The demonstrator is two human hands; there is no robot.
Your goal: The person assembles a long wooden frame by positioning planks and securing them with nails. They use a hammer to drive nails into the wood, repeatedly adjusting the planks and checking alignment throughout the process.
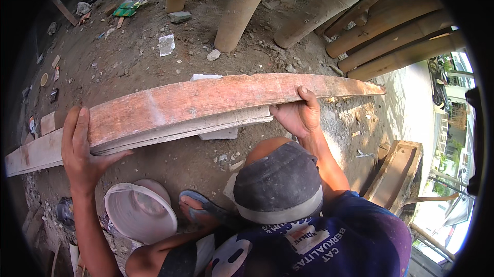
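Note:
A long reddish wooden plank [206, 97] stretches across the middle of the view, its face scuffed and marked with a pale streak. My left hand [82, 146] grips it near the left, fingers over the far edge and thumb along the near side. Farther right, my right hand [303, 115] is closed on the near edge, thumb on top and fingertips hidden underneath. Greyish wood [226, 121] runs along the plank's near side and ends beside my right hand; whether the two are joined, I cannot tell. A pale block [218, 134] shows partly beneath them.
A whitish bucket [141, 210] stands near my left forearm, beside my sandalled foot [198, 207]. Thick bamboo poles [242, 9] rise from the dirt beyond the plank. At right lies a wooden trough [393, 176]. Stones and litter, including a green wrapper [126, 8], dot the ground.

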